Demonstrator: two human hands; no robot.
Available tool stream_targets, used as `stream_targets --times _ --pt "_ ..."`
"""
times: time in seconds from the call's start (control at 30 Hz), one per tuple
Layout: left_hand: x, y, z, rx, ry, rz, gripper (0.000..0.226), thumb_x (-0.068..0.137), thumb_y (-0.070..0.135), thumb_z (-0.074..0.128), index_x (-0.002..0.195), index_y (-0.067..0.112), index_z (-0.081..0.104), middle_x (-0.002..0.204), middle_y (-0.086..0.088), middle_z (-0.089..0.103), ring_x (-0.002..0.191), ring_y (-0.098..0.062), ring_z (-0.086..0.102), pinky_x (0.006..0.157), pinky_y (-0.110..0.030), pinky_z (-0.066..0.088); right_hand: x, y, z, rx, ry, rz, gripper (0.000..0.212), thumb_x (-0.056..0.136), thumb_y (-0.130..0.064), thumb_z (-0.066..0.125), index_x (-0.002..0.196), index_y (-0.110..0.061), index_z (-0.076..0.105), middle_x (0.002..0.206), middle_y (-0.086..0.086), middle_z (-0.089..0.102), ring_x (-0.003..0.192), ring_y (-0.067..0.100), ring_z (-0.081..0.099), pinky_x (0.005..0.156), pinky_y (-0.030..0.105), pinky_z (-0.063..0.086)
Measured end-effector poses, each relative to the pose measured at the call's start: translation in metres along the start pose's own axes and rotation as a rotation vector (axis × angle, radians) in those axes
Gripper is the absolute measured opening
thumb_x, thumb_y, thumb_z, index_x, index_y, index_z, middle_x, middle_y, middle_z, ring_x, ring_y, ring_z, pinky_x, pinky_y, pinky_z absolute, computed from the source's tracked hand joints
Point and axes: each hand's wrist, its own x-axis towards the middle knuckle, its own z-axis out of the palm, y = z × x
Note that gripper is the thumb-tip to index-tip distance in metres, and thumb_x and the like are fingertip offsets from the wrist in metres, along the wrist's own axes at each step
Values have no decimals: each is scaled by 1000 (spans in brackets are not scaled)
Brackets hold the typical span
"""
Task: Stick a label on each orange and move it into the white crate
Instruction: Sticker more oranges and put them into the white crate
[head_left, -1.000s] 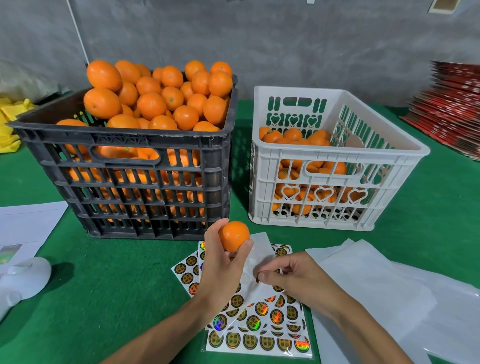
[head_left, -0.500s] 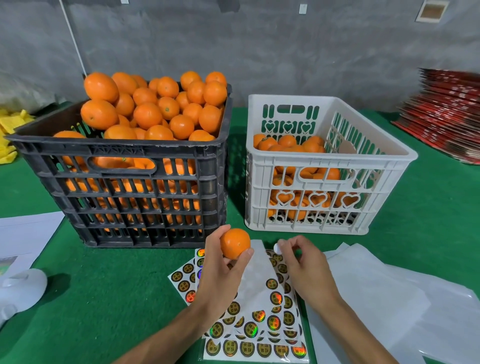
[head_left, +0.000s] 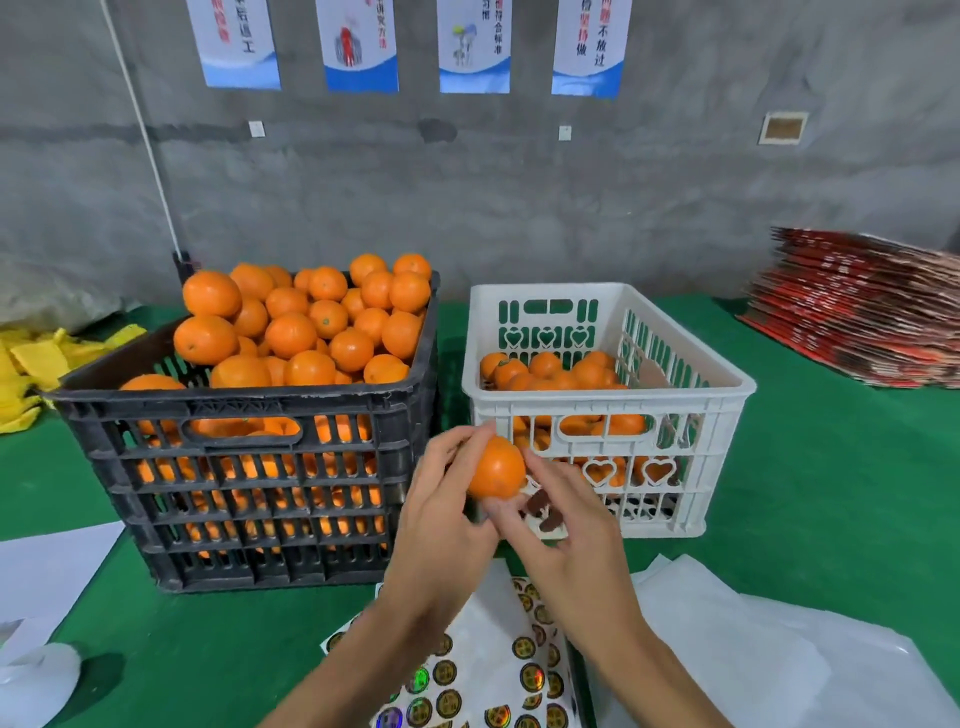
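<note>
Midway through the job, a person holds one orange (head_left: 496, 467) just in front of the white crate (head_left: 613, 410): the left hand (head_left: 441, 525) curls its fingers round the fruit, while the right hand (head_left: 566, 540) touches its right side with bent fingers, though blur hides whether a label sits between them. Further left, the black crate (head_left: 249, 457) is heaped above its rim with oranges seemingly waiting their turn, the white one holds only a shallow layer, and sticker sheets (head_left: 498, 675) lie on the green bench (head_left: 831, 493) near the person, so most of the work seems left.
</note>
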Motion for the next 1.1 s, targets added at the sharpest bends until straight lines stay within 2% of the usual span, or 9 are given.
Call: stream_targets --times 0.07,0.2,0.3,0.4,0.53,0.7,0.87,1.0,1.1 --pt "28 18 -3 181 -11 110 75 96 30 76 160 27 38 155 13 40 140 -9 39 113 -27 41 19 -13 -3 -130 59 -39 73 86 -78 54 143 -33 55 126 -19 64 113 1 62 94 21 52" --pt "87 52 -3 245 -53 144 77 100 6 65 165 14 25 167 -5 31 153 -20 31 124 -41 33 78 -31 -20 -480 223 -65 77 93 -74 41 145 -20 53 92 -1 75 79 19 70 70 34 56" --pt "124 61 -12 272 -167 142 74 101 9 62 165 19 26 171 2 19 154 -15 26 125 -28 25 112 -30 -29 -731 212 -29 58 107 -52 40 152 -17 42 81 3 69 68 24 64 57 33 43" --pt "157 46 -40 431 -104 171 53 102 18 64 153 17 48 159 -2 41 145 -20 40 116 -34 38 131 -23 -30 -861 213 -44 28 105 -19 53 133 -24 60 63 -7 52 52 18 49 47 27 34" --pt "201 -4 -89 666 -118 -158 40 101 21 60 139 10 58 142 -18 59 131 -38 55 104 -45 47 137 -18 -7 -699 224 -181 16 103 -24 56 107 -21 71 68 -6 66 49 13 55 40 23 37" --pt "214 -85 -144 1040 -519 -681 74 97 39 66 159 17 33 159 -13 42 143 -36 46 115 -47 41 134 5 22 -788 270 -329 31 98 -19 53 69 -20 62 58 1 62 45 21 52 47 29 40" --pt "229 -123 -163 655 -517 -789 82 100 23 71 165 25 21 156 -21 39 103 -36 72 92 -47 63 138 20 30 -795 394 -415 35 92 -18 58 57 -21 55 48 -2 51 40 16 36 49 28 33" --pt "237 -130 -150 582 -584 -849 93 99 22 74 167 24 10 170 -23 18 107 -41 72 92 -48 63 139 26 35 -786 445 -442 38 94 -18 58 57 -21 54 48 -2 50 47 12 27 54 29 29" --pt "238 -134 -145 648 -536 -778 74 97 8 73 156 19 29 153 -25 41 93 -38 74 88 -50 63 138 32 37 -792 460 -456 38 96 -19 56 58 -21 55 49 -2 51 47 13 30 55 31 31"
